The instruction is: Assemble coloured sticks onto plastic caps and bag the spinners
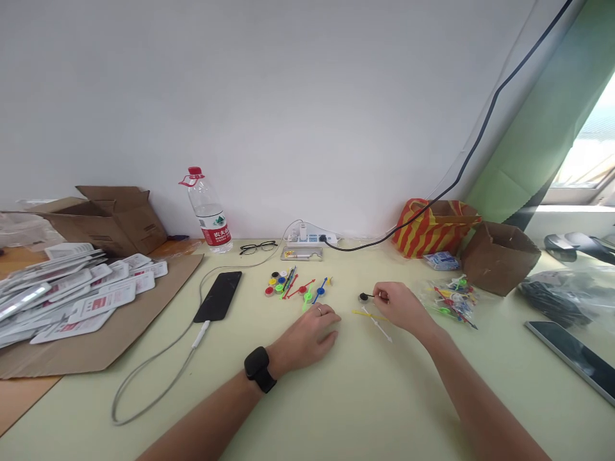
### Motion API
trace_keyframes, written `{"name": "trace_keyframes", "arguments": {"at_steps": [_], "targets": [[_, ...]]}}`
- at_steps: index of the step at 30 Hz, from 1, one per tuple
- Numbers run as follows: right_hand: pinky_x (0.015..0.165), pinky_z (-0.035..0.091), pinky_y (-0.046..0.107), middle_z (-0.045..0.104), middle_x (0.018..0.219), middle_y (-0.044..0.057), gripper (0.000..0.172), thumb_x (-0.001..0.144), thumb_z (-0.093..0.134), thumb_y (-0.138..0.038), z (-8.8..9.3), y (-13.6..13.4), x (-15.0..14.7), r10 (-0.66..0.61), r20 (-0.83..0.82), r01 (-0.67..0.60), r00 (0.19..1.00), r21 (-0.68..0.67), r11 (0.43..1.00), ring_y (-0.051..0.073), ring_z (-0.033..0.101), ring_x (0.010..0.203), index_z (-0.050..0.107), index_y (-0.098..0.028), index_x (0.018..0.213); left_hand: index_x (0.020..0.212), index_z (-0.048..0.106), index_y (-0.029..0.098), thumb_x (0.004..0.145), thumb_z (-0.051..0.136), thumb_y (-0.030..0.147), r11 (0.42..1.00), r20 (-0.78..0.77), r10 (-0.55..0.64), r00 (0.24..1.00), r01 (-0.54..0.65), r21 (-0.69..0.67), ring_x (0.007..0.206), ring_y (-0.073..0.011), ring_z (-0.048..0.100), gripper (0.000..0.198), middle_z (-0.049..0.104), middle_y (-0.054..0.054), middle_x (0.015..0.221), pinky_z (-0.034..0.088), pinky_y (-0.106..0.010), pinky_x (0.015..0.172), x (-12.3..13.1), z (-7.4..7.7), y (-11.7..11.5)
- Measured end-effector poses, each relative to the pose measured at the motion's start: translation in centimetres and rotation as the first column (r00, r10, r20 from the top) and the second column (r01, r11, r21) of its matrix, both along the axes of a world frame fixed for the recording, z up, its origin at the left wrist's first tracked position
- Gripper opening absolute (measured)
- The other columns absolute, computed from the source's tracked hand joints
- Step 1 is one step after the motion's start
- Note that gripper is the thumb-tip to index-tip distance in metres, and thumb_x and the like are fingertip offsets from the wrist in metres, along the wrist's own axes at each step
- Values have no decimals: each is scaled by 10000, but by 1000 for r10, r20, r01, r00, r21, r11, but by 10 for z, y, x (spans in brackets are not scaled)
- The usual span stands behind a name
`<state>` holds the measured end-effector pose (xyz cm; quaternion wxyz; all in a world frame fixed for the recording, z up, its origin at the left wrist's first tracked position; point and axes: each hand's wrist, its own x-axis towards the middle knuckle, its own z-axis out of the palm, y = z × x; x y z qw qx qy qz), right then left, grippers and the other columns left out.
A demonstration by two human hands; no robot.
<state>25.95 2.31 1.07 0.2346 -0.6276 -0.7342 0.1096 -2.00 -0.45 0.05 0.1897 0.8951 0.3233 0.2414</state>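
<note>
My right hand (391, 302) pinches the thin end of a black arrow piece (364, 297), whose round part lies on the pale green table (365, 397). Just below it are a yellow arrow (369, 314) and a white arrow (382, 329). My left hand (310, 334) rests on the table with its fingers loosely bent, beside a light green arrow piece (307, 297); what is under its fingers is hidden. Beyond it lie a red arrow piece (302, 290), a blue arrow piece (321, 291) and several coloured discs (275, 282).
A phone (218, 296) with a cable lies left, near a water bottle (211, 218) and a pile of white cards (96, 294) on cardboard. A bag of coloured pieces (454, 301), a striped bag (423, 230) and a tablet (574, 355) are at the right.
</note>
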Motion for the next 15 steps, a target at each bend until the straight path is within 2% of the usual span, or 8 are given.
{"name": "trace_keyframes", "arguments": {"at_steps": [4,7,10,12,15], "targets": [[639,391,269,677,719,21,173,828,519,-142,0,-4,-10,82,-36,-83,996,-22,996,168,579,658,674,-207,785,1421,519,238,941,610,248,996,74,48,996,-42,-82,1261,-274,564,489,601,-116,1351,488,-468,1093,1,-8,0],[687,452,269,734,871,34,225,880,508,-172,1,-12,-25,267,-170,-280,949,-57,958,178,642,762,726,-221,903,1497,437,241,933,647,310,986,118,101,988,-84,-147,1195,-265,595,606,595,-120,1351,533,-448,1016,2,-11,2],[701,476,289,742,965,49,259,910,496,-187,2,-18,-36,409,-313,-448,857,-61,892,192,653,816,746,-228,960,1272,617,227,928,662,314,983,130,99,987,-77,-165,1104,-244,614,358,636,-95,1237,536,-409,966,3,-10,4],[711,483,305,738,978,54,259,927,488,-195,3,-19,-38,397,-350,-440,848,-49,897,195,648,819,739,-223,985,1067,673,209,918,671,294,981,128,109,986,-85,-176,1027,-231,623,171,663,-76,1127,532,-387,921,4,-8,6],[736,506,324,727,969,60,240,962,494,-243,5,-17,-36,346,-441,-400,828,-33,916,204,657,854,705,-214,1074,998,678,195,885,712,306,961,158,189,969,-149,-233,888,-211,628,162,683,-56,983,530,-355,805,4,-8,9]]}}
